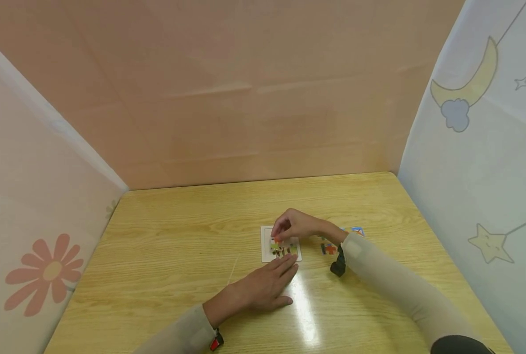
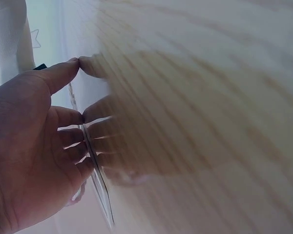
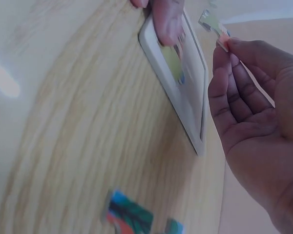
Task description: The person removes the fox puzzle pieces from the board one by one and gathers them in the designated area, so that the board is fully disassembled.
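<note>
My right hand [image 1: 299, 224] pinches a small jigsaw piece [image 3: 212, 22], green with an orange-red patch, between thumb and index finger. In the right wrist view the piece stands tilted above a white puzzle tray [image 3: 193, 124]. That tray lies flat on the table, its near part filled with joined jigsaw pieces [image 1: 289, 251] in green and brown. My left hand [image 1: 266, 286] lies palm down in front of it, fingers stretched, fingertips on the tray's near edge. In the left wrist view its fingers [image 2: 71, 138] reach over the tray's edge.
Several loose jigsaw pieces [image 1: 329, 249], in blue, green and red, lie right of the tray, partly hidden under my right forearm. The wooden table [image 1: 165, 246] meets a peach back panel [image 1: 245, 123] and printed side panels [image 1: 475, 172].
</note>
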Tool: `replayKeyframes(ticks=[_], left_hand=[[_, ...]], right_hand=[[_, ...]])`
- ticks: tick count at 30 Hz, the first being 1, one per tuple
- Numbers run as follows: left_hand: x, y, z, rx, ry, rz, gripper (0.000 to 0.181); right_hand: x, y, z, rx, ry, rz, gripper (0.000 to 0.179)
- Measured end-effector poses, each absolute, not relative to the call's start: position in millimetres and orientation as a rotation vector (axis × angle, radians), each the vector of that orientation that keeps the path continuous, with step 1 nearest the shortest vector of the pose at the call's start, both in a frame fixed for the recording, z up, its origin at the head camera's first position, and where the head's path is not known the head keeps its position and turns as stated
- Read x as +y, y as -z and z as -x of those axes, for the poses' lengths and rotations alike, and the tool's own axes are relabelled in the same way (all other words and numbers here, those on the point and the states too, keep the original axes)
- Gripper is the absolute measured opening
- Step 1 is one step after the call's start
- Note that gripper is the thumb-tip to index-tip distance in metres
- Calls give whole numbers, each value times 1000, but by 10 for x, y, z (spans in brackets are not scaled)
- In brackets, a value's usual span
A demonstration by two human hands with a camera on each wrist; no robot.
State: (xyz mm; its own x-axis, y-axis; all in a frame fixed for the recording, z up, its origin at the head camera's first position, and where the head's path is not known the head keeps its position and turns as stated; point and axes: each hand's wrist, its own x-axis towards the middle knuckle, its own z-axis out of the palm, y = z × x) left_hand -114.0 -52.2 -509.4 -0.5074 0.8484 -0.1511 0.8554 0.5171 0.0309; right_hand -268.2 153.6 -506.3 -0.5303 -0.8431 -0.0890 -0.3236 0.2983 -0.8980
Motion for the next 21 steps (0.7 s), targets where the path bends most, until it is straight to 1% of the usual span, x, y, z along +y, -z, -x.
replayKeyframes(ticks=[21], left_hand=[[-519,5089,1135,2610,90,-1463,81]], right_hand=[[2067,4892,2555,2051,1199,1018,10]])
